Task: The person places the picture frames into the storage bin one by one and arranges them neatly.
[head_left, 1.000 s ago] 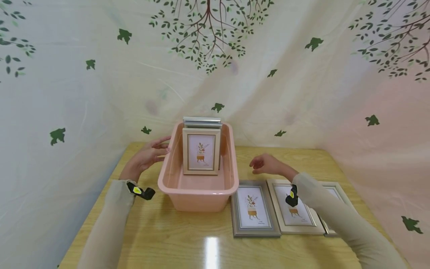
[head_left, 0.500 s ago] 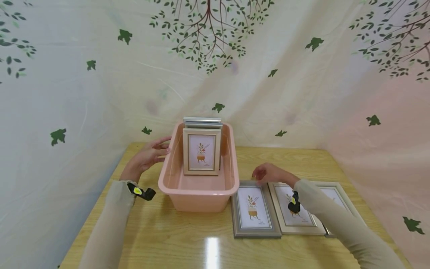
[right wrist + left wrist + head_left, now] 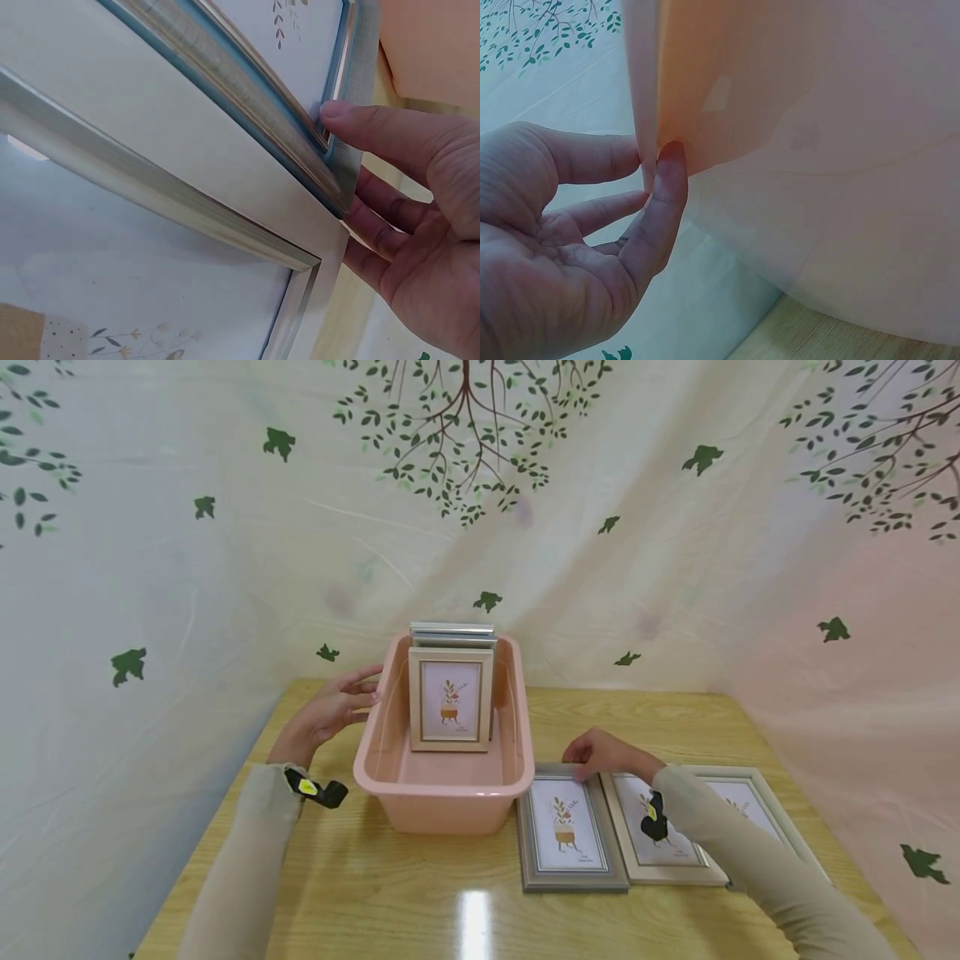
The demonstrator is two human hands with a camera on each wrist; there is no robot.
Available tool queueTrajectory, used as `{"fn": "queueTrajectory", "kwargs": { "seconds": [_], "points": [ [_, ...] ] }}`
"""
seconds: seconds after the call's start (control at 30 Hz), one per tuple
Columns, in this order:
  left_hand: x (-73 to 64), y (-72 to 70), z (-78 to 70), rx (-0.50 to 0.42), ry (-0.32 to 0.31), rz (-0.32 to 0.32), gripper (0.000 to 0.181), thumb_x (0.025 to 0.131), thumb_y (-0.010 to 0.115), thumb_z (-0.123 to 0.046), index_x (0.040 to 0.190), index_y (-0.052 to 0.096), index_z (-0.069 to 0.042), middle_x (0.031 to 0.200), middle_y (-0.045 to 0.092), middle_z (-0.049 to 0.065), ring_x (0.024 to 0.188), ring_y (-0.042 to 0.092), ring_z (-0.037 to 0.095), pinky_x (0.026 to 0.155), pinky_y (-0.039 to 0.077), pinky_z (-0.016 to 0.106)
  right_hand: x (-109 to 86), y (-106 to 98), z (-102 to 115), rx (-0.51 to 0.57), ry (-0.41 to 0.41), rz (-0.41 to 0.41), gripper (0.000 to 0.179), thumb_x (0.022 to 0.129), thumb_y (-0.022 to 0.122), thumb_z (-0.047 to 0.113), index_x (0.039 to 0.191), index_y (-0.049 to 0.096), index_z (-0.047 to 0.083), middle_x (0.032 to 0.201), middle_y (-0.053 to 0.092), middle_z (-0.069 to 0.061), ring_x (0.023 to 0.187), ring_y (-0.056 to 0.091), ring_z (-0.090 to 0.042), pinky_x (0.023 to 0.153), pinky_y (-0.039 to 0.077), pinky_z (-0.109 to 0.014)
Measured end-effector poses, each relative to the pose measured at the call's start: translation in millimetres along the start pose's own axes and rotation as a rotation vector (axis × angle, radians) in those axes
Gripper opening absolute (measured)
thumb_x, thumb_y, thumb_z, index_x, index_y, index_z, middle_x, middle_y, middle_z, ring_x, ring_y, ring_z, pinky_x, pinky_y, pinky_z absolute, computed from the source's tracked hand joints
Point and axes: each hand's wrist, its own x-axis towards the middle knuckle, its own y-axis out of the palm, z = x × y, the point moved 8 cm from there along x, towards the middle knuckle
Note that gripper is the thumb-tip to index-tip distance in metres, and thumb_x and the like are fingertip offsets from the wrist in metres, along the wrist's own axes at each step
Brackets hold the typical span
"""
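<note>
At nine o'clock on the pink basin (image 3: 447, 812), your left hand (image 3: 326, 714) pinches the rim, thumb and fingers on either side of the wall. Hold that lightly but firmly, so the basin doesn't skid. At four o'clock from the basin, just beside it, the grey frame (image 3: 566, 822) lies face up; your right hand (image 3: 609, 752) pinches its twelve o'clock edge, thumb on the face at the border's inner lip, fingertips hidden behind. I can't tell whether that edge is off the table (image 3: 360, 893). Press the thumb on the border rather than the glass, and get the fingers well underneath before loading the grip. Tilt it about its six o'clock edge; that should spare the cream frame (image 3: 633, 835) at its three o'clock from scraping. Mind the basin by its eleven o'clock corner. Inside the basin, towards twelve, a cream-bordered frame (image 3: 450, 700) stands before others.
</note>
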Motion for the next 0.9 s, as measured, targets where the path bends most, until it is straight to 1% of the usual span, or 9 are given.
{"fn": "queueTrajectory", "kwargs": {
  "seconds": [0.37, 0.47, 0.6, 0.67, 0.73, 0.9],
  "points": [
    [2.3, -0.4, -0.5, -0.001, 0.006, 0.001, 0.066, 0.105, 0.054, -0.007, 0.163, 0.023, -0.011, 0.153, 0.038, 0.027, 0.106, 0.062, 0.003, 0.087, 0.057, 0.022, 4.2, 2.2, -8.2, 0.01, 0.043, 0.002, 0.028, 0.078, 0.083, -0.001, 0.104, 0.075, -0.006, 0.094, 0.077, -0.015, 0.078, 0.064, -0.013, 0.072, 0.054, -0.023],
    [1.8, 0.2, -1.0, -0.005, 0.001, -0.002, 0.066, 0.105, 0.054, -0.006, 0.163, 0.024, -0.012, 0.154, 0.037, 0.026, 0.106, 0.062, 0.003, 0.086, 0.057, 0.021, 5.1, 1.9, -9.0, -0.009, 0.051, -0.006, 0.027, 0.077, 0.084, 0.0, 0.103, 0.076, -0.005, 0.093, 0.077, -0.014, 0.077, 0.065, -0.012, 0.072, 0.055, -0.024],
    [1.3, 0.4, -0.7, -0.008, 0.001, 0.0, 0.067, 0.105, 0.053, -0.007, 0.163, 0.022, -0.011, 0.156, 0.035, 0.028, 0.105, 0.062, 0.003, 0.086, 0.057, 0.021, 5.8, 1.1, -9.2, -0.041, 0.063, -0.027, 0.027, 0.077, 0.085, 0.002, 0.102, 0.078, -0.003, 0.092, 0.078, -0.011, 0.078, 0.066, -0.011, 0.073, 0.058, -0.026],
    [1.1, -0.3, -0.3, -0.007, -0.002, -0.001, 0.067, 0.105, 0.053, -0.007, 0.164, 0.022, -0.011, 0.156, 0.034, 0.029, 0.105, 0.062, 0.002, 0.086, 0.057, 0.021, 5.4, 0.6, -8.6, -0.052, 0.064, -0.037, 0.026, 0.076, 0.086, 0.003, 0.101, 0.078, -0.002, 0.093, 0.078, -0.011, 0.078, 0.067, -0.011, 0.074, 0.059, -0.027],
    [0.6, -0.7, -0.3, -0.005, -0.006, -0.002, 0.067, 0.105, 0.053, -0.007, 0.164, 0.022, -0.012, 0.156, 0.034, 0.028, 0.105, 0.062, 0.002, 0.086, 0.057, 0.021, 4.9, 0.6, -6.7, -0.061, 0.049, -0.04, 0.027, 0.076, 0.086, 0.003, 0.101, 0.078, -0.003, 0.092, 0.078, -0.012, 0.077, 0.067, -0.011, 0.073, 0.059, -0.028],
    [-0.7, -0.6, -1.0, 0.007, -0.01, 0.0, 0.066, 0.106, 0.053, -0.008, 0.164, 0.021, -0.012, 0.157, 0.034, 0.028, 0.106, 0.061, 0.003, 0.087, 0.057, 0.021, 3.1, 0.4, -3.8, -0.045, 0.04, -0.036, 0.027, 0.076, 0.086, 0.003, 0.101, 0.079, -0.003, 0.092, 0.078, -0.012, 0.076, 0.067, -0.011, 0.072, 0.058, -0.026]
  ]
}}
